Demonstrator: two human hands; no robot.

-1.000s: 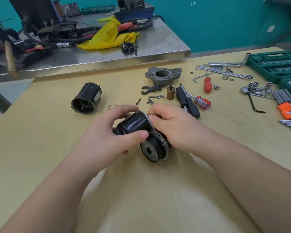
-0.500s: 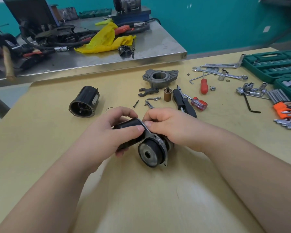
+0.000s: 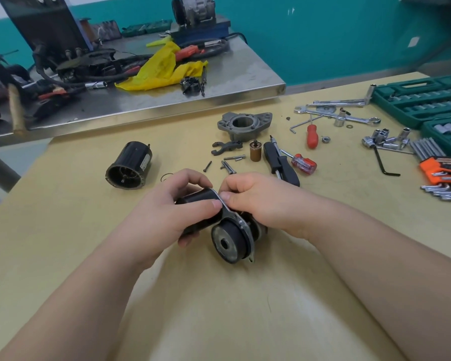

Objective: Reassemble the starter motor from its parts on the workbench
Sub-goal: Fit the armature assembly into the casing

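The left hand grips the black solenoid of the starter assembly. The right hand pinches its metal plate above the counter.

A yellow cloth is lying on the far steel table beside tangled black cables. At far right, green socket cases are sitting open, with orange-held hex keys lying nearer.

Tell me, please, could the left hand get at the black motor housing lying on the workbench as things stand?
Probably not right away: the left hand grips the solenoid assembly. The path to the black motor housing looks unobstructed once that grip lets go.
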